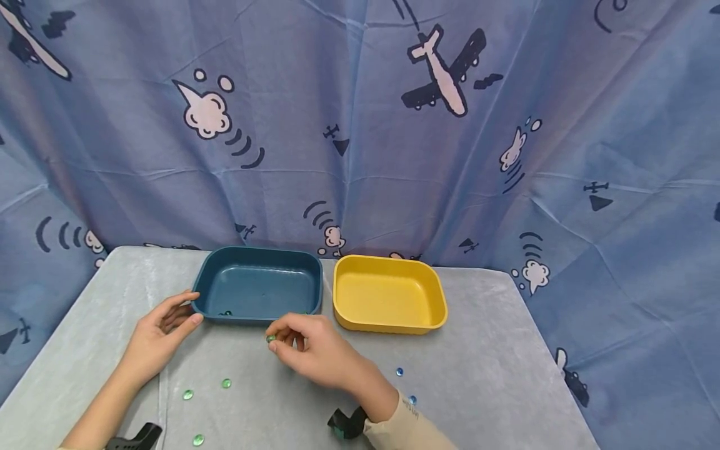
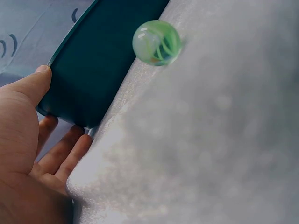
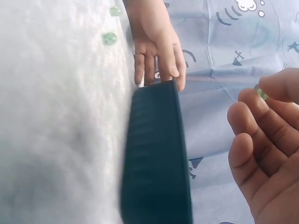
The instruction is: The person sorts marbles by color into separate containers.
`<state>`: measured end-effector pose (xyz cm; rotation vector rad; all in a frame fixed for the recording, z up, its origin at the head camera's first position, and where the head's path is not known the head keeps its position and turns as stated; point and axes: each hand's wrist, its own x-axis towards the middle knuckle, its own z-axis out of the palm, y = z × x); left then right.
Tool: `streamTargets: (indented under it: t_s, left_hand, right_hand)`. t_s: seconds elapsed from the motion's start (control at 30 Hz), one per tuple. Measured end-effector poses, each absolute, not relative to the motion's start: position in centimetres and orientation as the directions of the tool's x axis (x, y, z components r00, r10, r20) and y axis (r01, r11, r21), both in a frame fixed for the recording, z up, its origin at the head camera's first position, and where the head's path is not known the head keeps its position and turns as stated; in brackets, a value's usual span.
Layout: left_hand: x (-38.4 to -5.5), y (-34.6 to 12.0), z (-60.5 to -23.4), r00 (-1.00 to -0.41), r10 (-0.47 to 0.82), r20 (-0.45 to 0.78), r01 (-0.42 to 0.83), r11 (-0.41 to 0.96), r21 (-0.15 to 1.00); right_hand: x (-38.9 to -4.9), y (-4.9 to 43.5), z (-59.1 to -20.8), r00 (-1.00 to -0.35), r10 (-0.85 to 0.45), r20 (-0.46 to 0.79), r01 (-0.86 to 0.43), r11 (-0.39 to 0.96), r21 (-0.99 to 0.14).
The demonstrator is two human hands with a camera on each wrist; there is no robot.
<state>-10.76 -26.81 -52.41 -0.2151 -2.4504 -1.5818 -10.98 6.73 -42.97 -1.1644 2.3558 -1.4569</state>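
Between thumb and index finger, my right hand (image 1: pixel 320 350) pinches a green glass marble (image 1: pixel 271 339), just in front of the dark teal plastic tub (image 1: pixel 264 322). The pinched marble (image 3: pixel 262 94) is partly hidden by the fingers in the right wrist view. My left hand (image 1: pixel 160 337) rests at the tub's left end. Its thumb (image 2: pixel 39 81) touches the rim, and its other fingers lie loosely extended by the end wall. A few dark-looking marbles (image 1: pixel 225 313) lie inside the tub near its front wall.
To the right of the tub stands a yellow tub (image 1: pixel 390 326). Loose green marbles (image 1: pixel 226 383) lie on the grey cloth-covered table (image 1: pixel 484 375) at front left. Two blue marbles (image 1: pixel 399 371) are near my right forearm. A patterned blue curtain (image 1: pixel 281 125) hangs behind.
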Motion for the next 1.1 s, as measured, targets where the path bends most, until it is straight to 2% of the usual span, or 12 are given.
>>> streamTargets:
  t_s: [0.47, 0.7, 1.1]
  left_hand:
    - [-11.0, -26.9, -52.6, -0.965, 0.002, 0.261, 0.238, 0.421, 0.876]
    - [-10.9, -27.0, -52.7, -0.964, 0.006, 0.265, 0.243, 0.416, 0.876]
    - [-11.1, -27.2, -52.8, -0.963, 0.012, 0.269, 0.251, 0.407, 0.878]
  right_hand:
    - [-13.5, 6.5, -40.8, -0.728, -0.624, 0.284, -0.55, 0.284, -0.786]
    - [-14.7, 6.2, -41.4, -0.744, -0.616, 0.26, -0.55, 0.342, -0.762]
    - [-16.8, 6.0, -43.1, -0.801, -0.554, 0.227, -0.484, 0.376, -0.79]
